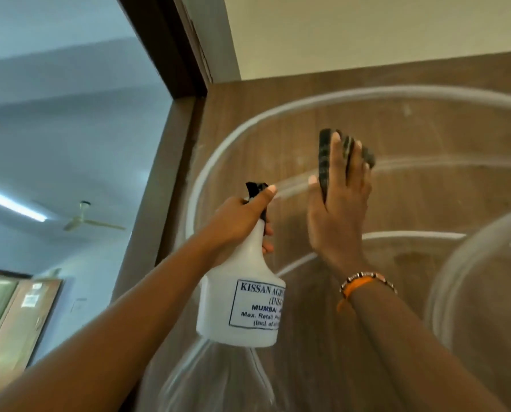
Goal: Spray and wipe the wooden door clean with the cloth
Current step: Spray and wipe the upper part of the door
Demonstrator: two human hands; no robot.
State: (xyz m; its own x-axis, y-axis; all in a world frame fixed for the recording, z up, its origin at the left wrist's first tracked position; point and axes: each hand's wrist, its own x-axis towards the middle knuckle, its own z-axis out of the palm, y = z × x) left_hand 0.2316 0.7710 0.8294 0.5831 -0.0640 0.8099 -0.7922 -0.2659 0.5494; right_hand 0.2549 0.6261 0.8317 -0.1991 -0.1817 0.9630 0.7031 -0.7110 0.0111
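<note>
"KISSAN AGR…", "(IND…", "MUMBAI", "Max. Retail P…" on the white spray bottle (242, 295) label.

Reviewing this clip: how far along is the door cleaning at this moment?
Early to midway, by the look of it. Done: hard to tell; no clearly wiped patch shows. In hand: the left hand grips the spray bottle, while the right hand presses the dark cloth flat against the upper part of the wooden door. Left: white curved streaks and a dusty haze show across the door, so most of the wiping remains.
</note>
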